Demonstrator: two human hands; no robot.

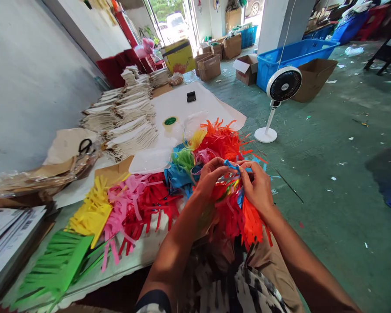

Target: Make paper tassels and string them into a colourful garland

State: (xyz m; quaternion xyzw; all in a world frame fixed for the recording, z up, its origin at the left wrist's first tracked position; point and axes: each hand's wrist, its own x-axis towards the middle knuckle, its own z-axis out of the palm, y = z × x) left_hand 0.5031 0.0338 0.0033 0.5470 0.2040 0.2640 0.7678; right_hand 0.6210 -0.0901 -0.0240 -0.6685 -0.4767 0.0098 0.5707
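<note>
Between my left hand point(211, 174) and my right hand point(256, 184), a twisted blue strip of fringed tissue paper point(231, 164) is pinched at the fingertips. Below the hands, red and orange fringe point(252, 221) hangs over my lap; whether it joins the blue strip is hard to see. Just beyond lies a heap of red-orange fringe point(223, 141), beside light green fringe point(184, 160) and blue paper point(177, 178). To the left on the table are red fringe point(156, 195), pink fringe point(125, 200), yellow fringe point(93, 206) and green fringed sheets point(55, 261).
Stacks of off-white sheets point(130, 113) line the wall side of the table. Tape point(170, 121), a small black box point(191, 96) and black-handled scissors point(85, 146) lie there too. A white fan point(284, 84) stands on the floor at right, near a blue crate point(296, 54) and cardboard boxes point(209, 67).
</note>
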